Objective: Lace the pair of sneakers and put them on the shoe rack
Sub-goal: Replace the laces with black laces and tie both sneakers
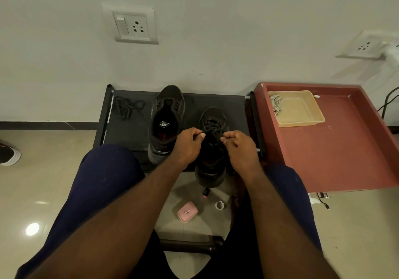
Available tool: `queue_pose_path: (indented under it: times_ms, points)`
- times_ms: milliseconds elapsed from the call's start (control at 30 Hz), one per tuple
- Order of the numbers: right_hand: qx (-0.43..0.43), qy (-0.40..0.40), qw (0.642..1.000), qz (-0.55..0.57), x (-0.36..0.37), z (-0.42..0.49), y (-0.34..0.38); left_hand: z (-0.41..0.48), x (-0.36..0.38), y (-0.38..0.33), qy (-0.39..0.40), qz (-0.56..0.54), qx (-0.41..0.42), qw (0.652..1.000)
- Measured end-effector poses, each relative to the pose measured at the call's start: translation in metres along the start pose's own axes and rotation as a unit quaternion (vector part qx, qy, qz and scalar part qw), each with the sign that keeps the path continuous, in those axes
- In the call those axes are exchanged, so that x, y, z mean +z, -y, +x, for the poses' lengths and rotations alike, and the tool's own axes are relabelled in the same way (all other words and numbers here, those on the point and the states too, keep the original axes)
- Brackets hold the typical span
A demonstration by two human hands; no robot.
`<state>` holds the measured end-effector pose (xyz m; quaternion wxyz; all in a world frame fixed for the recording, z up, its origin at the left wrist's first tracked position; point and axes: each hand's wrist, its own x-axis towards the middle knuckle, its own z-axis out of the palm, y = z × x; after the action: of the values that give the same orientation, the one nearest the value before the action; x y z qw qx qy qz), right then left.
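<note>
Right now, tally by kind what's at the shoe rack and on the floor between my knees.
black sneakers: 2, the left sneaker and the right sneaker
loose black lace: 1
pink pouch: 1
white ring: 1
small black-and-pink item: 1
total: 6

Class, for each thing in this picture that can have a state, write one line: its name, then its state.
Near sneaker: laced, its lace held at both ends.
Left hand: pinches that lace.
Right hand: pinches that lace.
Far sneaker: unlaced, upright on the shoe rack.
Spare lace: loose, bunched on the rack.
Pink pouch: closed, on the floor.
</note>
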<state>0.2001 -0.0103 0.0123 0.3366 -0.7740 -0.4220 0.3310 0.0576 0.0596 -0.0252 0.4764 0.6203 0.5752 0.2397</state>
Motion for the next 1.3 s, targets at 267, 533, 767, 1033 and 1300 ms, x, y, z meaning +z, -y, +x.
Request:
queue_pose_path:
  times_ms: [267, 533, 767, 1033, 1300]
  points:
    - [-0.073, -0.143, 0.986, 0.042, -0.013, -0.002, 0.011, -0.002, -0.002, 0.002, 0.012, 0.013, 0.014, 1.0]
    - [-0.086, -0.053, 0.974, -0.204, 0.025, -0.005, 0.013, 0.0, -0.001, 0.004, 0.018, 0.044, 0.012, 0.999]
    - [-0.035, -0.023, 0.948, -0.314, 0.038, 0.0, 0.021, -0.001, -0.001, 0.004, 0.031, 0.038, -0.002, 0.999]
    - [-0.052, -0.005, 0.952, -0.301, 0.035, 0.003, 0.022, -0.002, -0.003, 0.003, 0.034, 0.054, 0.018, 0.998]
    - [-0.041, -0.015, 0.954, -0.296, 0.036, 0.002, 0.026, -0.008, -0.002, -0.002, 0.046, 0.075, 0.053, 0.995]
